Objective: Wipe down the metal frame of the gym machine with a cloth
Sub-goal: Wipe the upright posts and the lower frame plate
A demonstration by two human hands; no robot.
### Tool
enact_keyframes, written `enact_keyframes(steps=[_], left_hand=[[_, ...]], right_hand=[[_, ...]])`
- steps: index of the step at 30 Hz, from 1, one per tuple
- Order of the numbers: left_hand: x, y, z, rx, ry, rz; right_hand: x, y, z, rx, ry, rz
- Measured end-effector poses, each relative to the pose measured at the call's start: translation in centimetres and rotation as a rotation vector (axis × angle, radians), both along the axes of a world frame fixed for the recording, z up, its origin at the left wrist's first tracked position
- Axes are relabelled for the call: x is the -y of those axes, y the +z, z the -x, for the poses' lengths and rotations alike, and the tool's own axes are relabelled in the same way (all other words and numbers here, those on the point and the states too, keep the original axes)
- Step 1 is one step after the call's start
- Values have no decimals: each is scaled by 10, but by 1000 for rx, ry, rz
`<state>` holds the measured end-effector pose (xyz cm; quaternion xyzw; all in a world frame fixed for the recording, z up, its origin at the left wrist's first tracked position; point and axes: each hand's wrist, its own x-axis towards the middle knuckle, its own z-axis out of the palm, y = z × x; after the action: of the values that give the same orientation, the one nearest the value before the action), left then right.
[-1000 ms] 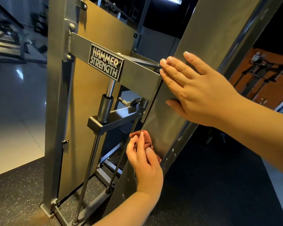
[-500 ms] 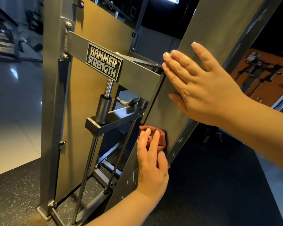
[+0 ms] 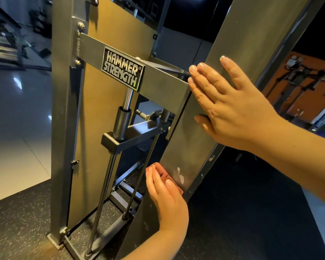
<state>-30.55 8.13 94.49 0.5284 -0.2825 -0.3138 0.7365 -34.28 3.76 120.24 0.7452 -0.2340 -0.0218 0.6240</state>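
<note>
1. Head view, far left: grey upright post [image 3: 61, 128] of the gym machine stands on dark speckled floor [image 3: 26, 222].
2. Crossbar [image 3: 158, 79] runs from the post to the slanted frame panel [image 3: 191, 143] and carries a "HAMMER STRENGTH" nameplate [image 3: 122, 69].
3. Below the crossbar, a dark sleeve [image 3: 122, 122] sits on a chrome rod; thin guide rods run down to the base.
4. Left hand [image 3: 167, 199]: fingers nearly straight, pressing the cloth [image 3: 163, 170] against the lower left edge of the panel.
5. Cloth is reddish-brown and bunched, mostly covered by the fingers and thumb.
6. White smears [image 3: 180, 177] on the panel, just right of the cloth.
7. Right hand [image 3: 231, 109]: flat and spread on the panel, higher up, fingertips at the crossbar junction, holding nothing.
8. Far right: orange wall [image 3: 308, 76] with other machines, blurred.
</note>
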Motion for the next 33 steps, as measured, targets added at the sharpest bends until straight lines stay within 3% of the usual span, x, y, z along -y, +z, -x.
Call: enact_keyframes(steps=[3,8,12,18,21,25,27,29,33], left_hand=[[4,33,6,-142,28,-33],[12,84,7,244,28,322],[18,32,-4,456,84,355],[-2,-10,0,-123,20,-53],[4,15,5,-59,40,7],[-1,25,15,296,44,272],[1,2,15,409,53,272],[-1,-24,13,355,70,173],[-2,-20,15,-40,77,2]], right_hand=[[0,-2,-1,-5,5,-14],[-2,-3,0,-7,-8,-26],[-2,-9,-1,-26,-25,-14],[-3,-21,-1,-69,-31,-23],[-4,-25,-2,-82,-31,-41],[-3,-32,-1,-111,-64,-31],[-3,-35,-1,-127,-74,-39],[-2,-39,0,-149,-78,-48],[-1,-45,3,-202,-68,-65]])
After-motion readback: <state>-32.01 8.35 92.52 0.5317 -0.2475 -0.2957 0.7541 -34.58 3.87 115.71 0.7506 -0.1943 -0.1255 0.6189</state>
